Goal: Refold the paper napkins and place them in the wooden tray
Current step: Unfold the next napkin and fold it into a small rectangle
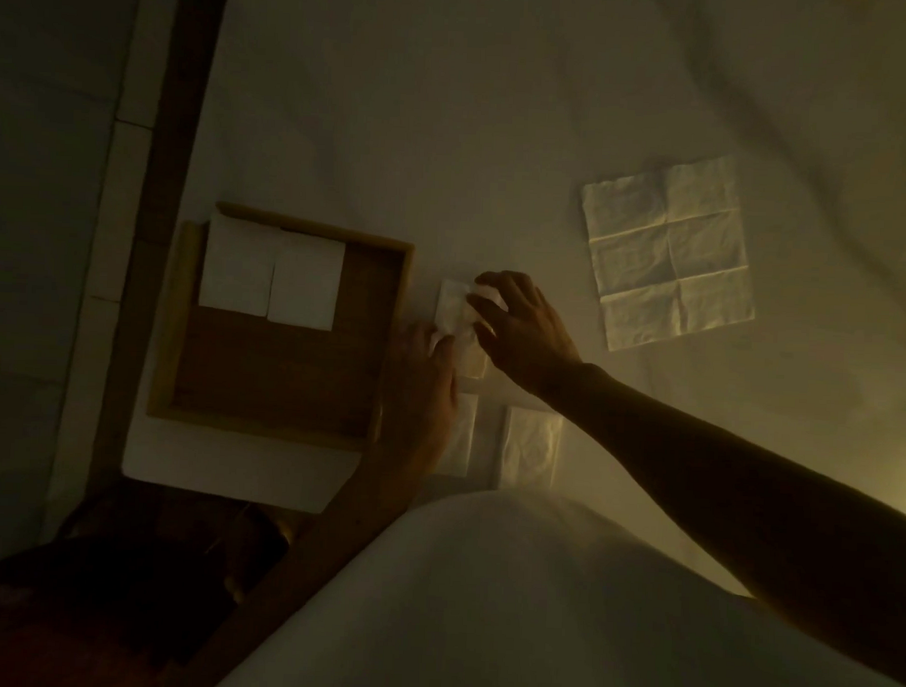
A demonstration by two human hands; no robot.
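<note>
No readable text, label or number shows anywhere.

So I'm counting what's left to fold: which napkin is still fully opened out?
The large creased napkin lying alone on the white cloth, far right of the wooden tray. All the others are folded into small rectangles.

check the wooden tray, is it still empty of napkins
No, two folded napkins lie side by side along the far end of the wooden tray.
</note>
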